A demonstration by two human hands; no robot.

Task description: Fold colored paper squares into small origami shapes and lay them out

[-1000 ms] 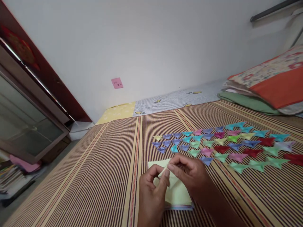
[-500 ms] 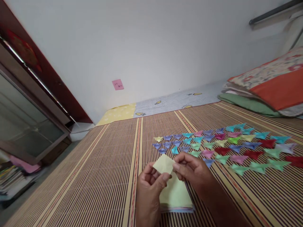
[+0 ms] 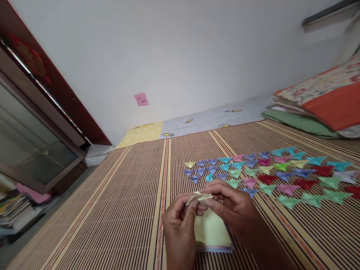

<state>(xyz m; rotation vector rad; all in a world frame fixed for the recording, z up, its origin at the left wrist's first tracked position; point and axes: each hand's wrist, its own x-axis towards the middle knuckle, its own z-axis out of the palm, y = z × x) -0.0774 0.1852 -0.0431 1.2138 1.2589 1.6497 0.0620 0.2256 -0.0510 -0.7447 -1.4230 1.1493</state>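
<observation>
Between my two hands is a small piece of pale yellow folded paper (image 3: 199, 198), tilted so that its layered edge faces me. My left hand (image 3: 180, 217) pinches its left side, thumb in front and fingers behind. On the other side my right hand (image 3: 232, 204) grips it between thumb and fingers. Just below lies a stack of square paper sheets (image 3: 213, 232), pale yellow on top with blue and purplish edges beneath, partly covered by my hands. Rows of small folded paper figures (image 3: 267, 179) in many colours spread out to the right.
A striped mat (image 3: 126, 195) covers the bed surface. Folded bedding (image 3: 323, 108) is piled at the far right. A pink note (image 3: 141, 99) is stuck on the white wall. To the left are a glass-fronted cabinet (image 3: 33, 135) and a pile of books (image 3: 14, 213).
The yellow paper has gone from a flat diamond facing me to a tilted, nearly edge-on position. My right hand has closed in, and both hands are nearer each other.
</observation>
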